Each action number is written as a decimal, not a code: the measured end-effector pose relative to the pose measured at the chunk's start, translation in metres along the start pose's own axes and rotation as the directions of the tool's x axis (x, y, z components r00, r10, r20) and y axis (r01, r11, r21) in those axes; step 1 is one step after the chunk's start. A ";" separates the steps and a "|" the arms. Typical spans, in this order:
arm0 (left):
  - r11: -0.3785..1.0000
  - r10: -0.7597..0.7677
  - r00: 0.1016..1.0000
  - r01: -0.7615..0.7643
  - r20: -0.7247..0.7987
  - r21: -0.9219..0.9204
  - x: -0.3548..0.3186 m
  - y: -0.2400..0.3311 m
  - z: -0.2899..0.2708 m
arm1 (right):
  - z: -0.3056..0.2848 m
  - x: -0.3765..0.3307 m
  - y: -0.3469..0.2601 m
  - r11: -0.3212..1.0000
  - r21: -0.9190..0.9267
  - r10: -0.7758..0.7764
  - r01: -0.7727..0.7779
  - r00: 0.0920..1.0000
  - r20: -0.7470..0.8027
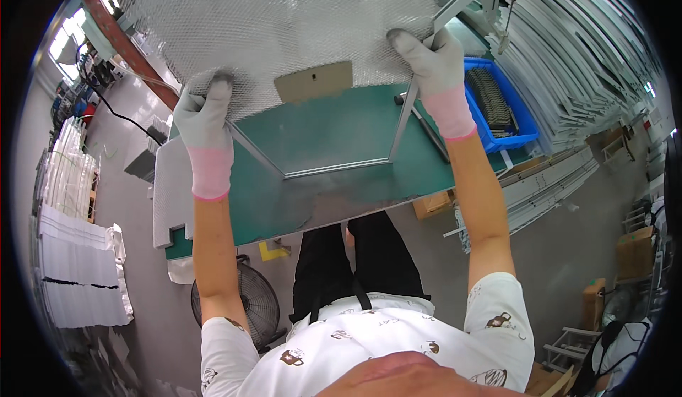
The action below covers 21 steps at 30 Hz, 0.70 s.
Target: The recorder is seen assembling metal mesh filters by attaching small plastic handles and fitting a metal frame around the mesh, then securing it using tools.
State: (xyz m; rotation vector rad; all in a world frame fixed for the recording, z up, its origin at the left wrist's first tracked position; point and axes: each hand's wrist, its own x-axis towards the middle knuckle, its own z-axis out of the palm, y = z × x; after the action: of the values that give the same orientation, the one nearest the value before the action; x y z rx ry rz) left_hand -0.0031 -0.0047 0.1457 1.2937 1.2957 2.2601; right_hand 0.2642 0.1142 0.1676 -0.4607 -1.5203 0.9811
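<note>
Silver sheet (284, 28): a glossy sheet with a fine crisscross texture, raised over the far part of the green table (341, 202), held between two gloved hands.
Brown card (295, 86): at the sheet's near edge, above the middle of the table, with a small dark hole in it.
Metal frame (337, 170): thin bars meeting in two corners, the crossbar over the middle of the table; whether it touches the tabletop I cannot tell.
Left hand (202, 116): above the table's left side, closed, thumb on top of the sheet and fingers curled at its edge; a side bar of the frame runs up beside it.
Right hand (437, 67): above the table's right side, also closed, thumb pressed on the sheet, fingers bent round the edge, the frame's other side bar reaching it.
Black rod (430, 134): lying along the table's right side.
Blue bin (527, 123): at the table's right end, holding a row of dark flat pieces (490, 99).
White board (172, 187): at the table's left end, notched at its near corner.
Black fan (256, 301): low down, near the table's front left corner.
Pale strips (590, 63): stacked in quantity, right of the table.
</note>
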 end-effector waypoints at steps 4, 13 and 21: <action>0.999 -0.035 0.998 0.036 0.045 -0.010 0.004 -0.007 -0.008 | 0.005 -0.005 0.001 0.977 -0.210 -0.068 0.042 0.990 -0.120; 0.962 -0.107 0.994 0.097 0.025 0.257 -0.026 -0.028 -0.017 | -0.005 -0.027 0.018 0.990 -0.142 -0.003 0.007 1.000 0.030; 0.997 0.040 0.988 -0.050 0.152 0.066 0.002 -0.006 -0.020 | -0.026 -0.002 -0.001 0.983 -0.180 0.057 -0.034 0.991 0.122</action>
State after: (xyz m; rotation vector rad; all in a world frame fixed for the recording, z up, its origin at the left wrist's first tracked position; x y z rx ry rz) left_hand -0.0219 -0.0118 0.1381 1.5009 1.3149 2.1157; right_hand 0.2893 0.1204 0.1657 -0.5708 -1.7271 0.9282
